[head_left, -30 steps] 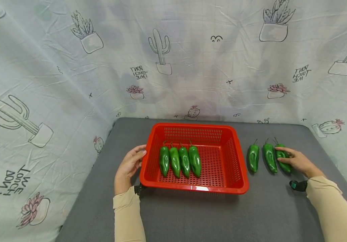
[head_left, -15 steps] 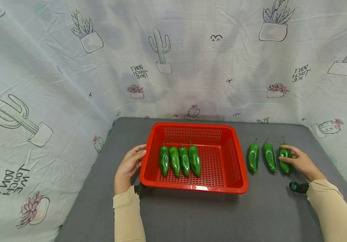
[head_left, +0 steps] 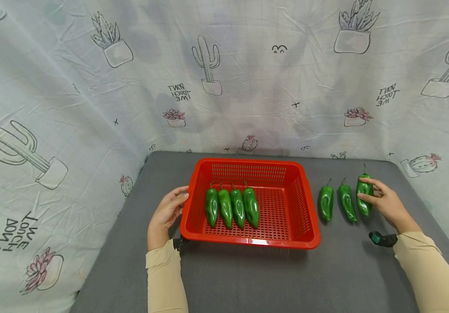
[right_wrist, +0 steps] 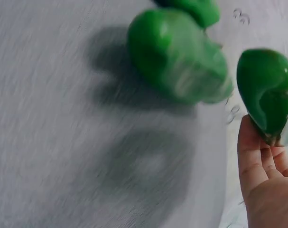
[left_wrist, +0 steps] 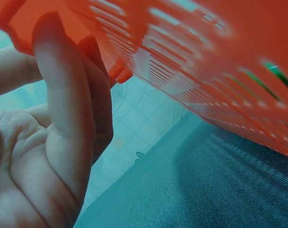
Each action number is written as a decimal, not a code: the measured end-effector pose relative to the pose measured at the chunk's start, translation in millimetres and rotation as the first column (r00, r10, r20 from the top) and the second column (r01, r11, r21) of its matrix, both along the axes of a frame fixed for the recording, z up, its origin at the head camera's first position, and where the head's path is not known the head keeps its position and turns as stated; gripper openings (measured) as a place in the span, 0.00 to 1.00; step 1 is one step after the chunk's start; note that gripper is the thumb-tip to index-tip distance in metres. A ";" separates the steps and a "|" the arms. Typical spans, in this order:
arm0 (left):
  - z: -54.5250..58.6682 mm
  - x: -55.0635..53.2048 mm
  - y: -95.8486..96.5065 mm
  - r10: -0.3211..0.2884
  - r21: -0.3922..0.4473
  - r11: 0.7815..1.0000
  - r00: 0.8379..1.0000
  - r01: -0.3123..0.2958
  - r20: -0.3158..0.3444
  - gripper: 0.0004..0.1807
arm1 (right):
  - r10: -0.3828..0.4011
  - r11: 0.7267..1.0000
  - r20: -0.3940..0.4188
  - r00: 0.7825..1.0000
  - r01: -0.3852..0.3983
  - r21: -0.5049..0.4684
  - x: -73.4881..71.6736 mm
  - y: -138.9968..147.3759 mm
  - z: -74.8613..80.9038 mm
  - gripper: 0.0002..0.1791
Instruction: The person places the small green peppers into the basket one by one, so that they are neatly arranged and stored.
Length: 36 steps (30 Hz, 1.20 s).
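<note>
My right hand pinches a glossy green chili pepper between thumb and fingers, its stem pointing away from me. In the right wrist view this pepper is held up off the grey tabletop, above a shadow. Just left of it lie two more green peppers, the nearer one and the farther one. My left hand grips the left rim of a red plastic basket; the left wrist view shows its fingers curled at the rim. Inside the basket, several green peppers lie side by side, towards its left.
The grey tabletop carries everything. White cloth printed with potted cacti hangs behind it and along both sides. The basket's slotted wall stands beside the left hand.
My right hand has straightened the rightmost pepper, shifted it a little right, and then raised it from the tabletop. The left hand and the basket stay in place.
</note>
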<state>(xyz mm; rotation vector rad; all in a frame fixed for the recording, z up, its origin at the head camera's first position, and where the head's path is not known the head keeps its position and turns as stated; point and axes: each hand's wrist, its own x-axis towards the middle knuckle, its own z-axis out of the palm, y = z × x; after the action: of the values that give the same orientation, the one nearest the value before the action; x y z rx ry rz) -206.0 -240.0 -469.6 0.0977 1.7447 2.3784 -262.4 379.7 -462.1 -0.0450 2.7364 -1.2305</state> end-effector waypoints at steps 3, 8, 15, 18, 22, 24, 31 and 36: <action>-0.2 0.3 -0.2 -0.002 0.003 1.000 1.000 0.002 -0.007 0.18 | -0.003 1.000 0.002 1.000 0.003 -0.017 -1.0 -8.9 9.2 0.37; -0.4 0.0 0.0 -0.001 0.006 1.000 1.000 0.001 -0.005 0.18 | -0.010 0.998 -0.024 1.000 0.009 -0.066 -1.3 -22.3 21.5 0.35; -0.5 -0.2 0.1 0.009 0.009 1.000 1.000 -0.009 0.014 0.19 | 0.006 0.990 -0.071 0.997 -0.016 -0.142 -3.4 -44.3 37.2 0.34; 0.0 -0.1 -0.1 0.008 0.009 1.000 1.000 -0.008 0.019 0.20 | 0.022 0.984 -0.096 0.995 -0.039 -0.172 -3.9 -54.6 43.8 0.33; 3.6 0.9 0.1 0.003 0.008 1.000 1.000 -0.003 0.025 0.20 | 0.056 0.972 -0.137 0.989 -0.086 -0.219 -3.4 -67.0 50.6 0.32; 7.1 2.2 0.9 -0.005 0.004 1.000 1.000 0.005 0.021 0.20 | 0.076 0.963 -0.155 0.985 -0.113 -0.245 -2.9 -73.3 53.2 0.32; 15.7 6.0 3.2 -0.017 -0.012 1.000 1.000 0.017 0.013 0.21 | 0.139 0.939 -0.180 0.974 -0.187 -0.289 -1.3 -92.3 62.1 0.30; 7.5 2.7 1.4 -0.004 0.010 1.000 1.000 0.004 0.017 0.17 | 0.174 0.869 -0.201 0.964 -0.246 -0.429 -2.8 -103.9 65.0 0.29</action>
<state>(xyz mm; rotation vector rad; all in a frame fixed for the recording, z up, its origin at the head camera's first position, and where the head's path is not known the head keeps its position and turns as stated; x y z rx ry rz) -203.3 -238.6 -462.1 0.0819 1.7237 2.3780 -265.2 275.8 -397.2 -0.4958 2.4104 -1.8285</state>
